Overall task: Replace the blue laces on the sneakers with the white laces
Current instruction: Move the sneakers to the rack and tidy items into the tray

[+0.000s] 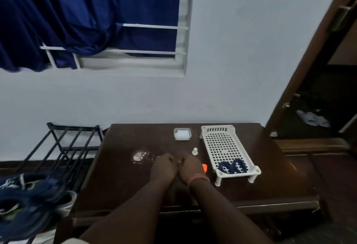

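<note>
Both hands meet over the middle of the dark brown wooden table [119,176]: the left hand [164,166] and the right hand [190,167] have fingers curled in a closed grip, though what they pinch is too small to tell. Two rolled blue laces [232,166] lie on the white perforated plastic rack [222,143] at right. Blue sneakers [25,201] sit lower left, off the table.
</note>
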A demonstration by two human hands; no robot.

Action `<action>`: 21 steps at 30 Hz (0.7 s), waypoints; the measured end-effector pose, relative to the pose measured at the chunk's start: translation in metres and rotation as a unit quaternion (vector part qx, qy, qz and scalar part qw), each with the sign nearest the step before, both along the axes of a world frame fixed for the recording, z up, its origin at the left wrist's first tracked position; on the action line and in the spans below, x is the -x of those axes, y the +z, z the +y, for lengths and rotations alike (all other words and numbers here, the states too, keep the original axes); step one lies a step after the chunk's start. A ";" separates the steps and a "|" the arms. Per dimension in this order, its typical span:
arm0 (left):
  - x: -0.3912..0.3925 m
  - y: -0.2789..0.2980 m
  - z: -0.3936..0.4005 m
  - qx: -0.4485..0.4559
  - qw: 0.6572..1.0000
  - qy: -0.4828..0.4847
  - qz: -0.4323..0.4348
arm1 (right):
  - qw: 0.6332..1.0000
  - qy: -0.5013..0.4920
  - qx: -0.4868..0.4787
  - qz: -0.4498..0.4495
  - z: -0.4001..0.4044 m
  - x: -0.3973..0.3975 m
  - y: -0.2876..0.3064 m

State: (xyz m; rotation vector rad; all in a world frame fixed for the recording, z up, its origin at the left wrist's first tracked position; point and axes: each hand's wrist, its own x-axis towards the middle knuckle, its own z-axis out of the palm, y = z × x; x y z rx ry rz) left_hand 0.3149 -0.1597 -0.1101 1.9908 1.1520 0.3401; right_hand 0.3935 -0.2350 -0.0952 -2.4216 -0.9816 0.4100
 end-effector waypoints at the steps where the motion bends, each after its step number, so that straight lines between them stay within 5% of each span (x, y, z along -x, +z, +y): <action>1: -0.006 -0.002 -0.003 0.007 1.000 -0.004 0.004 | 1.000 -0.007 0.000 0.011 -0.003 -0.004 -0.002; 11: -0.049 -0.021 -0.007 0.030 0.999 -0.027 -0.005 | 0.998 -0.047 -0.013 0.047 -0.010 -0.051 -0.020; 21: -0.080 -0.022 0.036 0.069 0.997 -0.024 -0.031 | 0.997 -0.069 -0.037 -0.007 0.045 -0.105 -0.041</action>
